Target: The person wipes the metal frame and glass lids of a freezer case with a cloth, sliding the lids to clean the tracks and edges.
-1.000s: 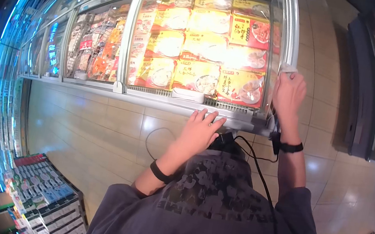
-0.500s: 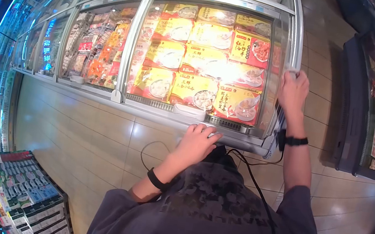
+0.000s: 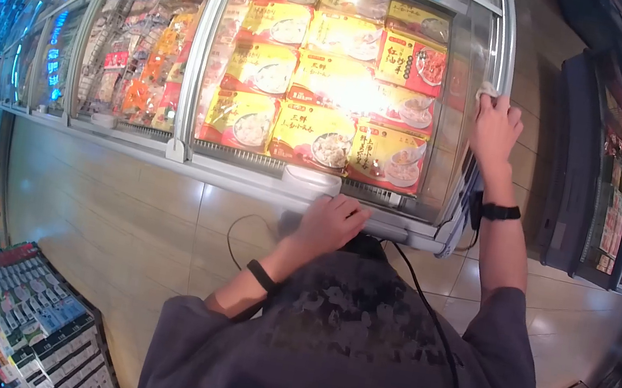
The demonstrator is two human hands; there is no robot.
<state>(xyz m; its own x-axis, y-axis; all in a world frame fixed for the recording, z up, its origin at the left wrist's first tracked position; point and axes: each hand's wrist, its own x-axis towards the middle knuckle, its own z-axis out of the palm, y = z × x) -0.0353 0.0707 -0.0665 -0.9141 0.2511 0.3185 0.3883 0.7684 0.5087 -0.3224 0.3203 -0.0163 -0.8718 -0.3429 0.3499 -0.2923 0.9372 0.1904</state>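
My right hand [image 3: 495, 134] is closed over a pale cloth [image 3: 488, 90], which pokes out past the fingertips. It presses on the metal side rail of a glass-topped chest freezer [image 3: 372, 222]. On the freezer's front edge rests my left hand [image 3: 329, 222], fingers bent and a little apart, holding nothing. Just beyond its fingertips is a white handle [image 3: 311, 181] on the glass lid. Under the glass lie rows of yellow and red frozen food boxes [image 3: 313, 133] with pictures of filled bowls. Bright glare hides part of the middle rows.
More freezer sections with bagged goods [image 3: 146, 51] run off to the left. Another dark freezer [image 3: 578, 173] stands across the aisle at right. A product display [image 3: 52, 315] is at lower left. A black cable [image 3: 426, 291] hangs down my front.
The view has shifted, so the freezer and boxes sit higher and farther left. My right hand has slid slightly forward along the rail with the cloth. My left hand stays at the front edge.
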